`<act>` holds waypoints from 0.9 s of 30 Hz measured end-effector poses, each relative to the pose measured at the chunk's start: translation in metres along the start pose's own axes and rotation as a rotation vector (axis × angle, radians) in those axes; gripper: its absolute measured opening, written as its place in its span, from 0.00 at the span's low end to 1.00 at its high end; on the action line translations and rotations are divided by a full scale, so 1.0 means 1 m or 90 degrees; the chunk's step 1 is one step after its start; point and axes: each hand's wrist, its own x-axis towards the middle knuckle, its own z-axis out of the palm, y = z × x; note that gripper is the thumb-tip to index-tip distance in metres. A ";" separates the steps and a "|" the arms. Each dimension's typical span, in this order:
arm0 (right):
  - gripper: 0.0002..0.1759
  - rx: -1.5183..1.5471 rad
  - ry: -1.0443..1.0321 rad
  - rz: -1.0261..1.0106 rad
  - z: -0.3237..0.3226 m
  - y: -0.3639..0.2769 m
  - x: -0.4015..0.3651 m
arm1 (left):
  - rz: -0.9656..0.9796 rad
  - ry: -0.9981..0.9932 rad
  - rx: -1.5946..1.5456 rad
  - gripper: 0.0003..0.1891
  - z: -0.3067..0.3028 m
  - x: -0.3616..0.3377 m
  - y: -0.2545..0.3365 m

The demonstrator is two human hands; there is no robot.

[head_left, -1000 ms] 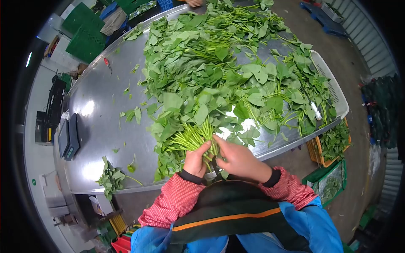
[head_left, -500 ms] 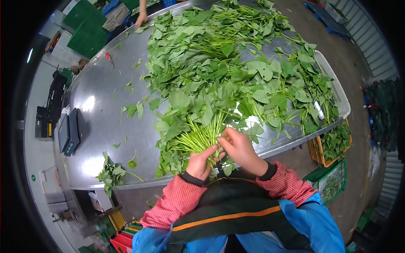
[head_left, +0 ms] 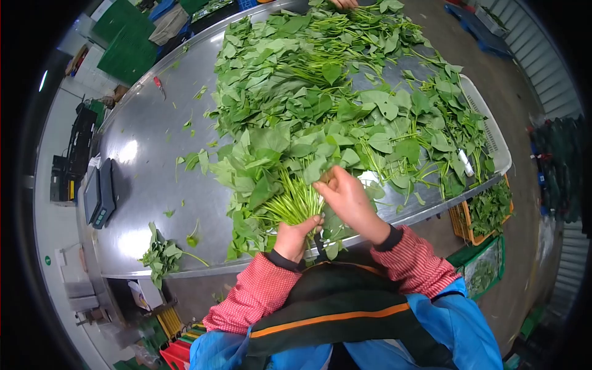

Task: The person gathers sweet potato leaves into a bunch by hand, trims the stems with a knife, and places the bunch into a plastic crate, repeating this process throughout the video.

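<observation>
My left hand (head_left: 295,237) is wrapped round the stems of a bunch of leafy greens (head_left: 290,200), thumb across the front. The bunch leans up and left, its broad leaves spread over the near edge of the pile. At the bunch's right side, my right hand (head_left: 348,200) has thumb and forefinger pinched together at a leaf (head_left: 314,169). A larger heap of the same greens (head_left: 277,80) lies just beyond my hands on the metal table (head_left: 154,191).
A scale (head_left: 100,194) stands at the table's left end, near a small clump of greens (head_left: 161,256). A red-handled tool (head_left: 159,85) lies farther back. White (head_left: 487,120) and orange (head_left: 461,223) crates sit right. Another person's hand (head_left: 345,4) shows at the far edge.
My right hand has moved up from the stems toward the leaves. The bunch has tipped slightly left in my left hand. The other person's hand has gone from the far left to the heap's far end.
</observation>
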 end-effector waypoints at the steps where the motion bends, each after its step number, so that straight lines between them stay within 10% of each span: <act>1: 0.15 -0.009 0.007 -0.014 0.007 0.010 0.005 | -0.018 0.019 -0.009 0.13 0.000 -0.001 -0.003; 6: 0.12 -0.006 -0.034 0.071 0.007 0.016 0.009 | -0.085 0.025 -0.049 0.11 -0.006 0.003 -0.005; 9: 0.12 0.027 -0.083 -0.240 -0.012 0.005 -0.008 | -0.114 0.029 -0.099 0.09 -0.006 0.000 0.008; 16: 0.12 0.166 -0.177 -0.296 -0.021 0.001 -0.015 | -0.179 -0.053 -0.274 0.13 -0.014 0.010 0.013; 23: 0.08 0.196 -0.300 -0.210 -0.025 -0.019 -0.032 | -0.200 -0.023 -0.253 0.09 -0.003 0.018 0.013; 26: 0.06 0.544 -0.561 0.171 -0.029 -0.023 -0.053 | -0.188 0.009 -0.238 0.11 -0.020 0.032 -0.007; 27: 0.06 0.512 -0.618 0.121 -0.034 -0.019 -0.057 | -0.150 0.024 -0.235 0.10 -0.010 0.027 0.004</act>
